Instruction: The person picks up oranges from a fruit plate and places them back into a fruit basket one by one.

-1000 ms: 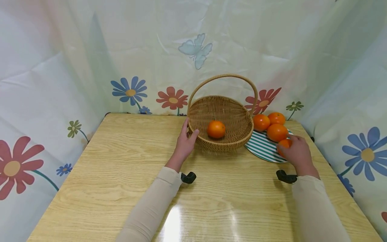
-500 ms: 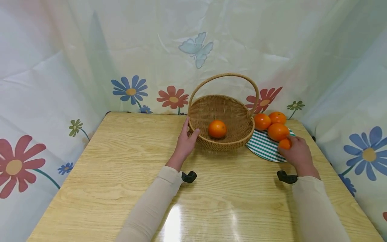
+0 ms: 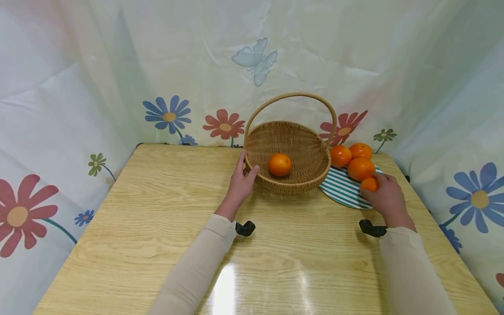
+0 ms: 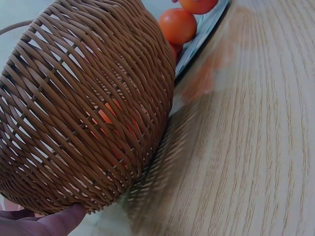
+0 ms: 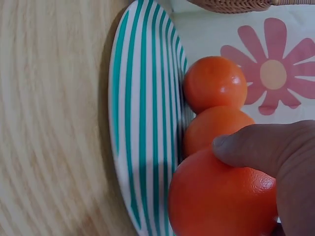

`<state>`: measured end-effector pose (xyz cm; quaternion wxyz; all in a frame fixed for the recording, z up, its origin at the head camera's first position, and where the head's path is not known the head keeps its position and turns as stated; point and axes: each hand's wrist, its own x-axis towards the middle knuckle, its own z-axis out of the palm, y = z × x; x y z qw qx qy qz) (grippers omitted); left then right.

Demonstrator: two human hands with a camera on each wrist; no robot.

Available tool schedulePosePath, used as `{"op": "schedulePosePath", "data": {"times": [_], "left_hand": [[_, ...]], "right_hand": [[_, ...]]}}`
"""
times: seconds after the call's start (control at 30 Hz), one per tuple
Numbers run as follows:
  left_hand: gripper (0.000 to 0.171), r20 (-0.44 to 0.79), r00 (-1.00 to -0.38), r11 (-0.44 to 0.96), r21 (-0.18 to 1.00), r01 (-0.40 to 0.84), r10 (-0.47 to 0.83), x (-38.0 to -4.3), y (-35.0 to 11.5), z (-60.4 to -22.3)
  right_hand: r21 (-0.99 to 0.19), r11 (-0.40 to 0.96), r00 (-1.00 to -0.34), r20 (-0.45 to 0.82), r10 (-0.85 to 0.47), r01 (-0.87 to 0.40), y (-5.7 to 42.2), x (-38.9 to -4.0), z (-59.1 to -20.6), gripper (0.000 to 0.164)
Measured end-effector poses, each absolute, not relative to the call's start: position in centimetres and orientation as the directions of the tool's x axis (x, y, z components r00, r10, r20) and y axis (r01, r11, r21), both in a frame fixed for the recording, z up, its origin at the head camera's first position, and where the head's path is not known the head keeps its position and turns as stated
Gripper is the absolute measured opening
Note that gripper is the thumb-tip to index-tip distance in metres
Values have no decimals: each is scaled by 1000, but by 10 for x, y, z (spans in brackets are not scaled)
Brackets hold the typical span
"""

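Observation:
My left hand [image 3: 241,186] holds the left side of a wicker basket [image 3: 289,189], its thumb [image 4: 64,220] against the weave near the rim in the left wrist view. The basket has a tall arched handle and leans with its opening toward me. One orange [image 3: 280,165] lies inside it. My right hand [image 3: 387,197] grips another orange [image 5: 224,196], with the thumb [image 5: 236,147] pressed on its upper side. That orange is over a round green-and-white striped plate [image 3: 342,190]. Several more oranges [image 3: 361,169] are grouped at the plate's back; most of the right fingers are hidden.
The basket stands at the back of a wooden table [image 3: 165,210], next to the plate. A flowered curtain [image 3: 189,57] hangs close behind both and along the sides. Black wrist devices [image 3: 372,229] stick out at both cuffs.
Both hands stay nearly where they were. The orange in my right hand sits slightly higher between the fingers, and the orange in the basket has shifted a little left.

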<state>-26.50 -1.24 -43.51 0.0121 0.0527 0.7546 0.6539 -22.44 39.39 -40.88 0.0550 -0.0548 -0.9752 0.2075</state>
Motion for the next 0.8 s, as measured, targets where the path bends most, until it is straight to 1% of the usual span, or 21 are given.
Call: {"op": "schedulePosePath", "data": {"times": [0.2,0.43,0.63,0.8], "left_hand": [[69,51,-995,142,988,64,90,-266,-11,-433],[67,55,-995,140,988,67,88,-263,-10,-435],[69,68,-994,131,988,79,87,-262,-8,-435],[69,45,-995,118,992,55,86,-260,-10,-435]], "right_hand": [[-422,904,-986,116,122,62,391,-228,-403,71],[-440,897,-980,160,121,39,381,-224,-392,66],[-452,891,-974,180,137,42,373,-223,-383,66],[-460,888,-968,217,128,14,366,-221,-381,63]]}}
